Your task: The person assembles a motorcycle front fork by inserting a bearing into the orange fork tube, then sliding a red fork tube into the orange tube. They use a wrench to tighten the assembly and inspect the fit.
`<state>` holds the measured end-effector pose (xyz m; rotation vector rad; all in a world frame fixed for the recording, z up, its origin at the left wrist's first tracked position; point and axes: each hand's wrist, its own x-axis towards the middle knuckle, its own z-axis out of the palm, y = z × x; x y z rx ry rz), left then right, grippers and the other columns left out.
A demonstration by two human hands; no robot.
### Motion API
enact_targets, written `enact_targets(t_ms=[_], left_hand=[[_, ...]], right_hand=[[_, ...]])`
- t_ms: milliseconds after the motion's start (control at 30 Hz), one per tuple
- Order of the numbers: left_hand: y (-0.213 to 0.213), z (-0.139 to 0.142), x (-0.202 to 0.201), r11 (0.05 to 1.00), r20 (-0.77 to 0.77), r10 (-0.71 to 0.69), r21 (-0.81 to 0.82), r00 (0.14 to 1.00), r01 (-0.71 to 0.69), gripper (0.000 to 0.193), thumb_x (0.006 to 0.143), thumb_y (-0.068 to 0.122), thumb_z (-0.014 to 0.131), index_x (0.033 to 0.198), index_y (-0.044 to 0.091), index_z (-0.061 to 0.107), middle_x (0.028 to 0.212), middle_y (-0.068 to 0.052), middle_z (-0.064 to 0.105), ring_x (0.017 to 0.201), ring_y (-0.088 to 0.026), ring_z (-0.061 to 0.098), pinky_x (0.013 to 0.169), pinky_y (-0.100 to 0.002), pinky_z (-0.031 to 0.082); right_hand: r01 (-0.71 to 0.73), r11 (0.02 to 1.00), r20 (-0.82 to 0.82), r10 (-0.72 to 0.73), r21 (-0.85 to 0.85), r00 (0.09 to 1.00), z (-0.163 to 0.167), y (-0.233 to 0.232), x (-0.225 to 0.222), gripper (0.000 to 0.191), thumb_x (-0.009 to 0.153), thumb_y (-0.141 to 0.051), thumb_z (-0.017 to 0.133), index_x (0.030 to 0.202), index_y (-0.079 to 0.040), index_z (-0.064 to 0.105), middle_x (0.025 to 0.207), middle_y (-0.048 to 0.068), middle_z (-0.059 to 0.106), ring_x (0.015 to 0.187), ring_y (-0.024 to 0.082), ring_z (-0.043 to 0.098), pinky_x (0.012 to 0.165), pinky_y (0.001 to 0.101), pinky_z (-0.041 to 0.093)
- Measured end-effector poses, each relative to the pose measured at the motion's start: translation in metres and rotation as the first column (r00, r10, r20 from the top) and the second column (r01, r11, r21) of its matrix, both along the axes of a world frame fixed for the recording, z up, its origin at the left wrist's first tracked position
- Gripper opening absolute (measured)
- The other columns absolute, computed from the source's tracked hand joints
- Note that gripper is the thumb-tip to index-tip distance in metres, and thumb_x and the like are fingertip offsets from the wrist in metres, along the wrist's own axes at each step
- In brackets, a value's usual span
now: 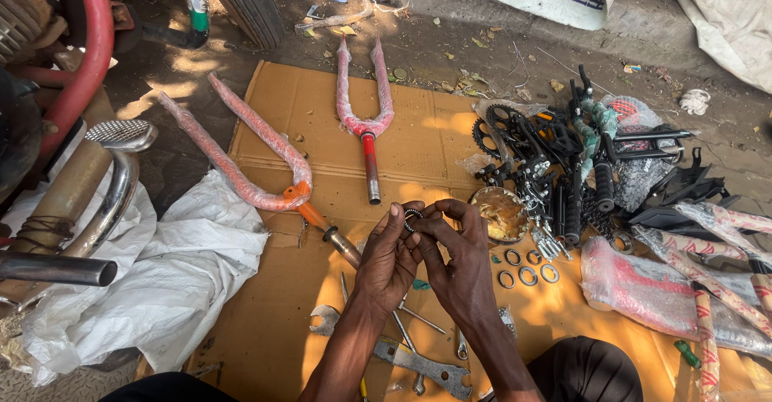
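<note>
My left hand and my right hand meet above a sheet of cardboard. Together their fingertips pinch a small metal bearing ring. Just right of the hands lie several more rings on the cardboard, next to a small tin of yellowish grease. Below my wrists lie flat wrenches. Two bicycle forks wrapped in red plastic, one upright ahead and one slanting at the left, rest on the cardboard.
A pile of black bicycle parts, with chainring, pedals and grips, sits at the right. Wrapped red frame tubes lie at the far right. White sacking and a motorcycle exhaust fill the left. A tyre stands behind.
</note>
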<state>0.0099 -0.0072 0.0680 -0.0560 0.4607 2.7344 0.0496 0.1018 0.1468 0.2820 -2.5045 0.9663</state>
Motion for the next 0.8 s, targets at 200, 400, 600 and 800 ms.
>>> enact_targets(t_ms=[200, 400, 600, 800], left_hand=[[-0.001, -0.001, -0.003, 1.0, 0.023, -0.021, -0.013, 1.0, 0.021, 0.051, 0.098, 0.043, 0.061, 0.122, -0.001, 0.061, 0.107, -0.015, 0.074, 0.092, -0.016, 0.074, 0.078, -0.024, 0.061], [-0.005, 0.002, -0.004, 0.981, -0.083, -0.127, -0.155, 0.988, 0.113, 0.056, 0.098, 0.045, 0.062, 0.132, 0.001, 0.059, 0.11, -0.019, 0.071, 0.091, -0.021, 0.073, 0.077, -0.026, 0.061], [0.003, -0.032, -0.011, 0.967, 0.007, -0.191, -0.171, 0.981, 0.19, 0.065, 0.097, 0.047, 0.058, 0.134, -0.007, 0.056, 0.119, -0.021, 0.07, 0.102, -0.024, 0.073, 0.087, -0.032, 0.064], [0.004, -0.061, -0.033, 0.972, -0.038, 0.128, -0.196, 0.991, -0.133, 0.055, 0.084, -0.014, 0.052, 0.138, -0.001, 0.05, 0.142, -0.021, 0.057, 0.131, -0.031, 0.059, 0.107, -0.039, 0.046]], right_hand=[[-0.02, 0.995, -0.039, 0.024, 0.099, 0.999, -0.006, 0.0, 0.006, 0.043, 0.081, -0.011, 0.079, 0.123, -0.011, 0.071, 0.135, 0.016, 0.054, 0.122, 0.035, 0.052, 0.095, 0.0479, 0.047], [-0.087, 0.992, -0.111, 0.097, 0.092, 0.989, -0.004, 0.003, 0.006, 0.063, 0.081, -0.012, 0.081, 0.138, -0.002, 0.058, 0.131, 0.016, 0.065, 0.119, 0.033, 0.062, 0.1, 0.0491, 0.046], [0.013, 1.0, 0.004, -0.013, -0.015, 1.0, -0.04, 0.032, -0.007, 0.066, 0.078, -0.019, 0.086, 0.135, -0.003, 0.058, 0.112, 0.012, 0.075, 0.095, 0.025, 0.072, 0.087, 0.0402, 0.055], [0.201, 0.969, 0.131, -0.182, -0.145, 0.975, -0.088, 0.104, 0.005, 0.058, 0.089, -0.017, 0.078, 0.138, -0.002, 0.052, 0.121, 0.017, 0.069, 0.109, 0.026, 0.07, 0.093, 0.0401, 0.057]])
